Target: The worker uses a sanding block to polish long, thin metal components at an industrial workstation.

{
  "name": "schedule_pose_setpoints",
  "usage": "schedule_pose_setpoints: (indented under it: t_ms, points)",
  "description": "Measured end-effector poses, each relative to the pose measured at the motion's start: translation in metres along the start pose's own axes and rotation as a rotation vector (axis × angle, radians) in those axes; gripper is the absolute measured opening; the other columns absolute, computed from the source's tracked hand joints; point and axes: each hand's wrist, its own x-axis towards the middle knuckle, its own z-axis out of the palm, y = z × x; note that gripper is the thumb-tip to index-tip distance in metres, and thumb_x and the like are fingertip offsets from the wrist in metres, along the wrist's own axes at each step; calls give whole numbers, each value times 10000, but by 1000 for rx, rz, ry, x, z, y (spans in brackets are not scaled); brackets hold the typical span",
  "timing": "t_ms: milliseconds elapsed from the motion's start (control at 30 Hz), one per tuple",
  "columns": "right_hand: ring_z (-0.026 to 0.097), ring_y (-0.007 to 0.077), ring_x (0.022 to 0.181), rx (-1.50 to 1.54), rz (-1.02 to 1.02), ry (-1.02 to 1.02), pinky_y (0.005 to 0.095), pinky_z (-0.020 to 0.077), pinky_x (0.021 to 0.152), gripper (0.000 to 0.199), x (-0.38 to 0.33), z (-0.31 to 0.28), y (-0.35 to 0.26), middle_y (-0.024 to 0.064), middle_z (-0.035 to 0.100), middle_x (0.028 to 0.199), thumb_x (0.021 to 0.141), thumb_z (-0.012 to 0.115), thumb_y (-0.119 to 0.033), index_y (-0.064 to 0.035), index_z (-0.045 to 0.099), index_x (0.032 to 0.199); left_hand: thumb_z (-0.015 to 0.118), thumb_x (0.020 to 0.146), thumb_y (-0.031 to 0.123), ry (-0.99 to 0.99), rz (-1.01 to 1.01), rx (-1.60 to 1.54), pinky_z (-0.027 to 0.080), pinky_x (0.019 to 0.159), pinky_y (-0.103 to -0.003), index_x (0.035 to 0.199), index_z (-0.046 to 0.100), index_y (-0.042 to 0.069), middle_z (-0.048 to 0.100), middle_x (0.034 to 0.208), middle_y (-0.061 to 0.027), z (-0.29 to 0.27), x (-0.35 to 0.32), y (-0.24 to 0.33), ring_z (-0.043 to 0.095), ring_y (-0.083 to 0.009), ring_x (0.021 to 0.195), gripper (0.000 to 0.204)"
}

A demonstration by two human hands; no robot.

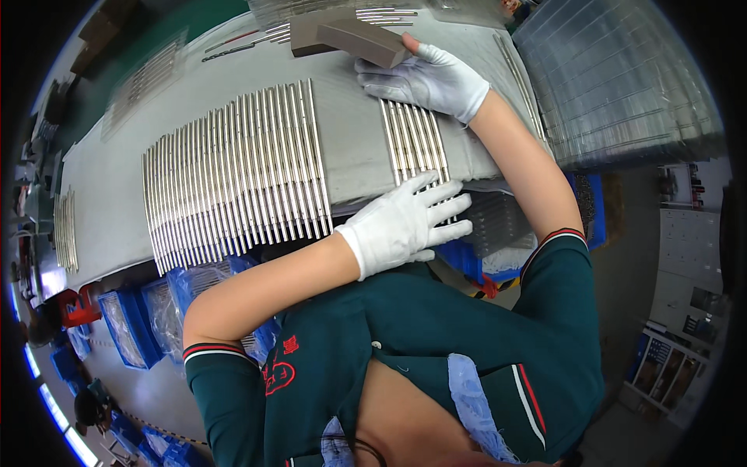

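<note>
My left hand (405, 224), in a white glove, lies with fingers spread across the near ends of a small row of silver metal rods (415, 140). My right hand (436, 80), gloved too but with a bare thumb tip, grips the end of a grey-brown rectangular block (362, 40) just beyond that row's far ends. The held block overlaps a second, similar block (306, 35) on the table. To the left, a wide row of many silver rods (233, 171) lies side by side, their near ends by the table's front edge.
Grey cloth covers the table (354, 148). A drill bit (228, 53) and thin rods lie at the back. Clear plastic trays (622, 78) are stacked at right. Several more rods (65, 229) lie far left. Blue crates (128, 327) stand below the front edge.
</note>
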Motion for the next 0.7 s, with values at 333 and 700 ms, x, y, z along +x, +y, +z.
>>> schedule_pose_setpoints:
  t_ms: [333,700]
  points:
    - [435,416,1318,-43,33,-12,514,393,1126,699,28,11,17,272,391,1409,972,603,-285,56,241,1462,650,817,450,-90,-116,21,237,1184,-507,1387,480,218,410,1483,-109,-15,-31,8,351,-304,1410,638]
    - [442,452,1313,-31,-72,141,522,415,1110,686,-39,4,-15,315,377,1407,980,588,-256,57,224,1471,646,839,472,-115,9,73,226,1191,-454,1348,542,149,391,1512,-85,-1,28,5,309,-263,1432,612]
